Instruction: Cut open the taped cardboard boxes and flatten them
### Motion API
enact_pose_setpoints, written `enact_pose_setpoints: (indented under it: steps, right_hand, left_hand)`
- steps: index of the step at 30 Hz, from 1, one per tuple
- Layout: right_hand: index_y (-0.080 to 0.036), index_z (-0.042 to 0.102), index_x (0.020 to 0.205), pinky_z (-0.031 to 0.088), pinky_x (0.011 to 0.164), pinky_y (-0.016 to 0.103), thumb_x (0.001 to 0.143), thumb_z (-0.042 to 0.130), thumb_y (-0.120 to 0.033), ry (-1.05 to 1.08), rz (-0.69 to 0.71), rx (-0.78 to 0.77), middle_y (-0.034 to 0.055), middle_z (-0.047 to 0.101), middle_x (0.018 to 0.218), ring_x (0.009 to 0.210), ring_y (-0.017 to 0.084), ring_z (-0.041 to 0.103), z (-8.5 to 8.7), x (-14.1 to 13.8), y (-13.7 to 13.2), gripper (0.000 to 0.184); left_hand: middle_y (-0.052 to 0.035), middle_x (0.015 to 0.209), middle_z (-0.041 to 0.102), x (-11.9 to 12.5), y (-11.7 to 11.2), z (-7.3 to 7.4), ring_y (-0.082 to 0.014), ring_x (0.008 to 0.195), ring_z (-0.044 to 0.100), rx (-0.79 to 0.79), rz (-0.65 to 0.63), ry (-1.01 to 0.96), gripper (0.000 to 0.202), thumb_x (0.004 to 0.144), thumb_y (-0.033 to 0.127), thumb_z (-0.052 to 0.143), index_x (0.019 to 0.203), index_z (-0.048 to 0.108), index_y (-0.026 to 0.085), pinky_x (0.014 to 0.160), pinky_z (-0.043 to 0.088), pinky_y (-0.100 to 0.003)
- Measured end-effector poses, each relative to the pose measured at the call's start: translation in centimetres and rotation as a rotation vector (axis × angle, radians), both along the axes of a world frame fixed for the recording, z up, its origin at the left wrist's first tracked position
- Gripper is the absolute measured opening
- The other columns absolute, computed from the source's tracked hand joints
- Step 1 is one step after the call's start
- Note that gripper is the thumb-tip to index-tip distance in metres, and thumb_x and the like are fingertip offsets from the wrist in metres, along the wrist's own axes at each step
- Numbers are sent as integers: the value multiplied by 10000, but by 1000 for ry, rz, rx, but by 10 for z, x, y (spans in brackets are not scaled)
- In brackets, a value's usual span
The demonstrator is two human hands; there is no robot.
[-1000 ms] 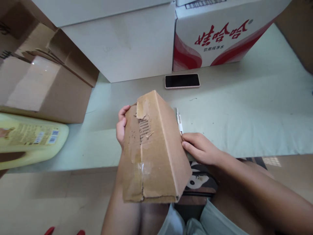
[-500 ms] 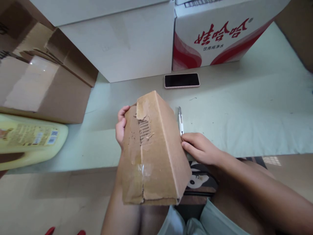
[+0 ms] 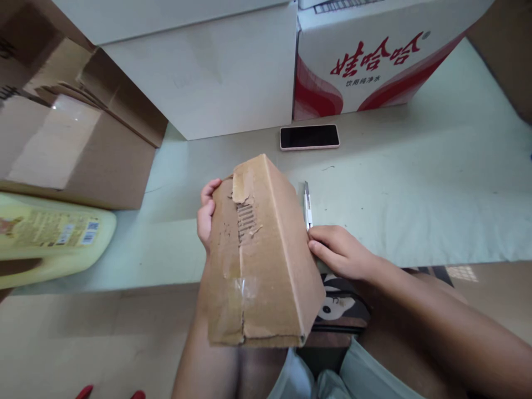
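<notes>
A cardboard box [image 3: 266, 260] is slanting over the near edge of the table [image 3: 415, 188], between the two hands; whether its hidden underside is resting on anything cannot be told. Its upward face is showing a torn patch [image 3: 246, 217] beside the seam, and clear tape [image 3: 247, 288] is crossing that seam nearer the wearer. The left hand [image 3: 205, 216] is clasping the box's left side, its visible fingers curling together against the cardboard. The right hand [image 3: 344, 252] is meeting the right side, its visible fingers closing up at the near end of a knife [image 3: 307, 208]; whether they are clamping it cannot be told. Compared with one second ago, the knife is showing more clear of the box, while the box and both hands are keeping almost the same places. The work therefore appears to be barely advancing: seam and tape are looking unaltered. Beyond, a phone [image 3: 310, 137] is lying before a white carton [image 3: 236, 83] and a red-and-white carton [image 3: 369, 97].
</notes>
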State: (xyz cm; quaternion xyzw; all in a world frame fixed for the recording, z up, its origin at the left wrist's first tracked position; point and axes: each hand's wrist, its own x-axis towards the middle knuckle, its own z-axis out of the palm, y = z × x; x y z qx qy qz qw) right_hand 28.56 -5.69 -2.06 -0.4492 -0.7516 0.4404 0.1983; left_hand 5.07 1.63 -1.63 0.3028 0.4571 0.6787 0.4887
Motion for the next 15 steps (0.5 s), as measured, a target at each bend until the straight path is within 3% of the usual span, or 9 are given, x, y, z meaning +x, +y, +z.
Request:
enact_pose_setpoints:
  steps: [9,15]
  right_hand:
    - [-220,341,692,313,614,296,963,303,-434,0,-1,21,-2,458,663,604,133,417,0,1,0,348]
    - [-220,340,693,308,612,297,963,303,-437,-2,2,16,-3,455,662,605,133,416,-1,1,-1,348]
  left_hand:
    - [-45,988,735,4,-2,6,-186,901,683,-13,19,-20,248,746,285,515,926,674,224,796,545,-296]
    - [-51,1024,717,1,-1,2,-206,980,669,-16,0,-9,259,773,301,502,964,660,229,878,532,-329]
